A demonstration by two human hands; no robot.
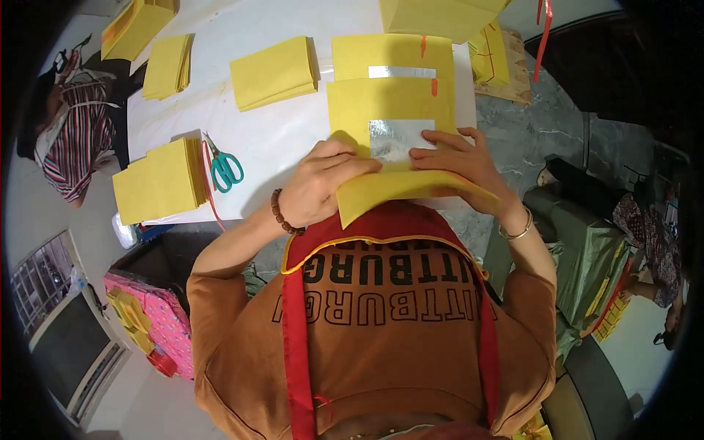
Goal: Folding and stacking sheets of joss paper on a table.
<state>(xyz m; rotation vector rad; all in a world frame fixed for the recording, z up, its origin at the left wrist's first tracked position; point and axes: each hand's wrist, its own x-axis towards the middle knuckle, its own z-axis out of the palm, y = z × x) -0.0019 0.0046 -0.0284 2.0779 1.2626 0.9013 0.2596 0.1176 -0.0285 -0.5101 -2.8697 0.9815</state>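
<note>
In front of my chest a yellow paper sheet curves up along its near edge, with a silver foil rectangle lying just beyond the fold. My left hand is closed on the left end of the raised edge, its fingers curled. At the right end, my right hand grips the same sheet; its fingertips reach onto the foil and its thumb is mostly hidden. More yellow sheets with foil and a small orange mark overlap just beyond.
Yellow paper stacks stand on the white table, with another stack beside green-handled scissors and a red ribbon. A yellow block sits at the far edge. One person is at left, another at right.
</note>
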